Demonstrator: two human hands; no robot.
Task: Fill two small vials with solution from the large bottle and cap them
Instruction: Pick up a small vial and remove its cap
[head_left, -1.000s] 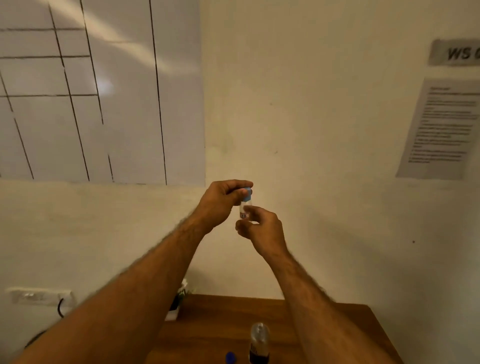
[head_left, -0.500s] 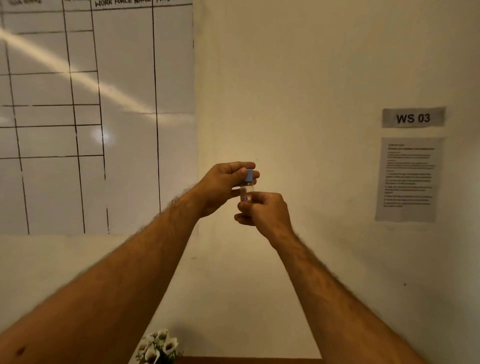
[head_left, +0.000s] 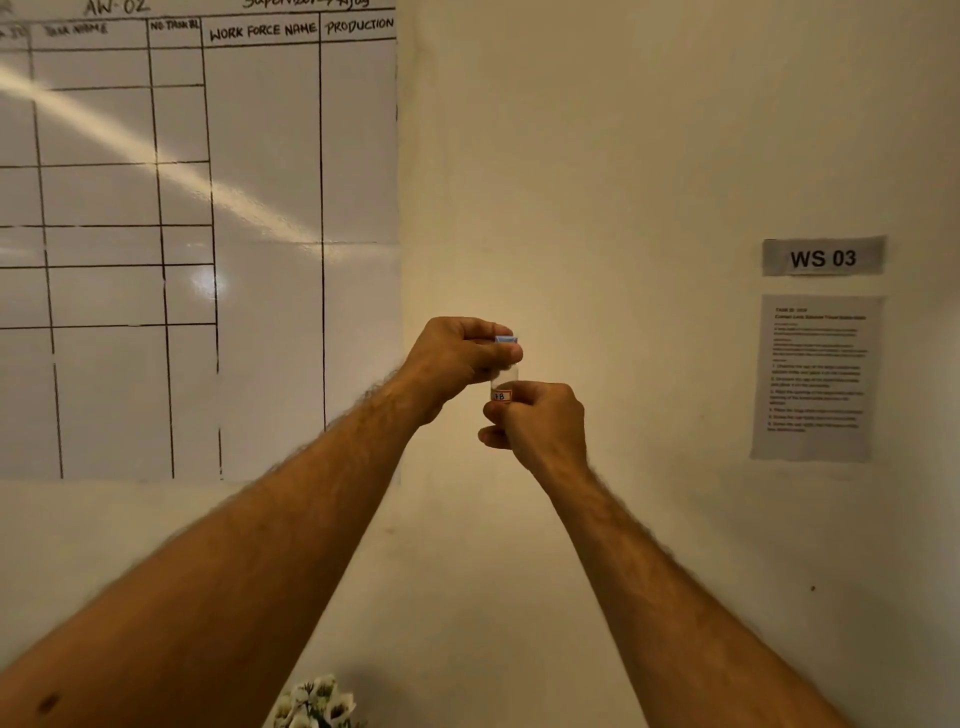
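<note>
Both arms are raised in front of the wall. A small clear vial (head_left: 503, 385) with an orange-edged label is held upright between them. My right hand (head_left: 537, 421) grips the vial's lower part from the right. My left hand (head_left: 457, 358) pinches the blue cap (head_left: 505, 340) at the vial's top with thumb and fingers. Whether the cap sits on the vial's neck or just above it is hidden by my fingers. The large bottle, the second vial and the table are out of view.
A whiteboard (head_left: 197, 234) with a ruled grid covers the wall's left half. At right hang a "WS 03" sign (head_left: 823, 257) and a printed sheet (head_left: 815, 376). White flowers (head_left: 317, 704) poke up at the bottom edge.
The view has tilted upward, so the table and large bottle left the frame. Both hands stay on the vial and its cap, with the left fingers shifting around the cap.
</note>
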